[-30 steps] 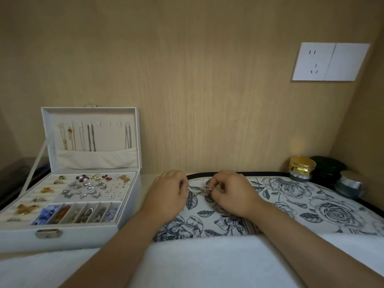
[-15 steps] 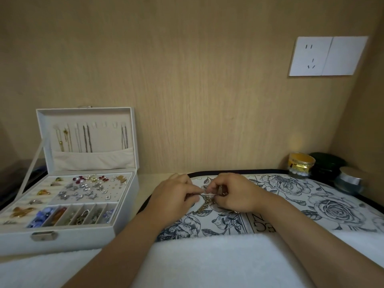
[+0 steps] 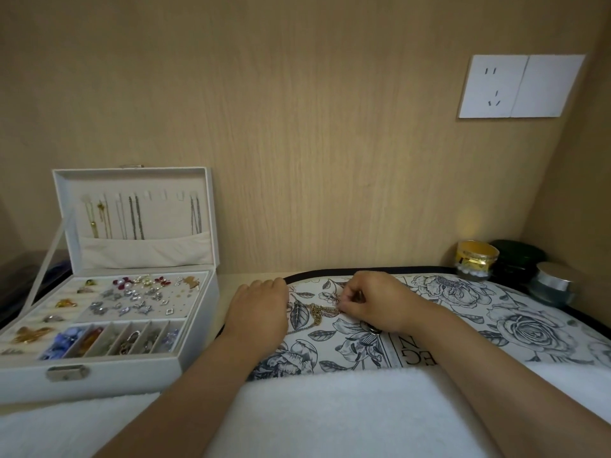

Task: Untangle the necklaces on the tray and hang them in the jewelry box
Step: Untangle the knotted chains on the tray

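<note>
Your right hand (image 3: 373,302) pinches the tangled chain (image 3: 318,313) on the tray (image 3: 479,312); left hand (image 3: 261,305) at its nine o'clock, grip unclear. Untangling step; next, tease loops apart gently.

A pale table (image 3: 231,280) shows as a strip in the middle of the frame. At lower left an open white box (image 3: 109,371) stands on it. Just right of the box lies a floral tray (image 3: 496,312), reaching the right edge. A white towel (image 3: 330,414) covers the bottom, overlapping the tray's near edge. At centre right, behind the tray, stand a gold jar (image 3: 476,259), a green jar (image 3: 515,259) and a silver-lidded jar (image 3: 552,285), close together.
</note>
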Demonstrator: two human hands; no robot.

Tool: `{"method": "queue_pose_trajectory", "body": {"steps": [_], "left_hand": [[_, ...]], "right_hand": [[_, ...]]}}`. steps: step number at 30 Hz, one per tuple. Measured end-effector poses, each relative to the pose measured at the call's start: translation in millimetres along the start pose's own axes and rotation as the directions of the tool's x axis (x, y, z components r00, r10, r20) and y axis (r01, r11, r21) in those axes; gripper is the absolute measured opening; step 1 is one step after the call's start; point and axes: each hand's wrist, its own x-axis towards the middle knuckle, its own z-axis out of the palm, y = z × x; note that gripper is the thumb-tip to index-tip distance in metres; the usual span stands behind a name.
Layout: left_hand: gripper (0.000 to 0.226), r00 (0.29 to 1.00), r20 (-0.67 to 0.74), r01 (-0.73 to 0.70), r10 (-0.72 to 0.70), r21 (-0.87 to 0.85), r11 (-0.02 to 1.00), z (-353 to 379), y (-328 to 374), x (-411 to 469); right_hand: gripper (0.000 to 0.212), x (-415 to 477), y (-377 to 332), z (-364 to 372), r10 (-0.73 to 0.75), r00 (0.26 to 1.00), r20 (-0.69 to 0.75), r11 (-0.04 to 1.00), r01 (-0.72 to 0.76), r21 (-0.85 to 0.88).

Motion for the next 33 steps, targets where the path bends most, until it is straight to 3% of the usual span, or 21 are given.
{"method": "queue_pose_trajectory", "body": {"steps": [5, 10, 14, 21, 24, 29, 33], "left_hand": [[0.016, 1.0, -0.027, -0.002, 0.001, -0.05, 0.999, -2.8, 2.0, -0.8], [0.015, 0.982, -0.172, -0.123, 0.074, -0.299, 0.946, -4.0, 3.8, 2.6], [0.013, 0.99, -0.029, -0.133, 0.137, -0.485, 0.864, -3.6, 9.8, 2.3], [0.017, 0.989, 0.019, -0.123, 0.144, -0.415, 0.901, -1.6, 10.8, -0.1], [0.027, 0.989, 0.053, -0.104, 0.138, -0.412, 0.905, -2.4, 11.4, -1.8], [0.052, 0.979, 0.16, -0.077, 0.127, -0.289, 0.954, -7.4, 11.4, -3.7], [0.068, 0.964, 0.242, -0.051, 0.113, -0.249, 0.967, -12.4, 7.1, -2.9]], "right_hand": [[0.007, 1.1, 0.9, 6.3, -0.058, 0.991, -0.119, 0.996, 0.05, -0.067], [0.01, 0.8, -11.5, 12.4, -0.144, 0.973, -0.183, 0.989, 0.137, -0.053], [0.016, 1.6, -19.5, 22.5, -0.187, 0.975, -0.121, 0.978, 0.172, -0.12], [0.011, 2.7, -14.9, 11.5, -0.168, 0.977, -0.128, 0.979, 0.15, -0.141], [0.008, 0.8, -10.6, 3.9, -0.103, 0.986, -0.132, 0.993, 0.094, -0.072], [0.011, -0.7, -7.7, -3.5, -0.064, 0.997, 0.047, 0.995, 0.068, -0.072], [0.02, -2.7, -11.1, -8.7, -0.047, 0.998, 0.036, 0.998, 0.048, -0.04]]}}
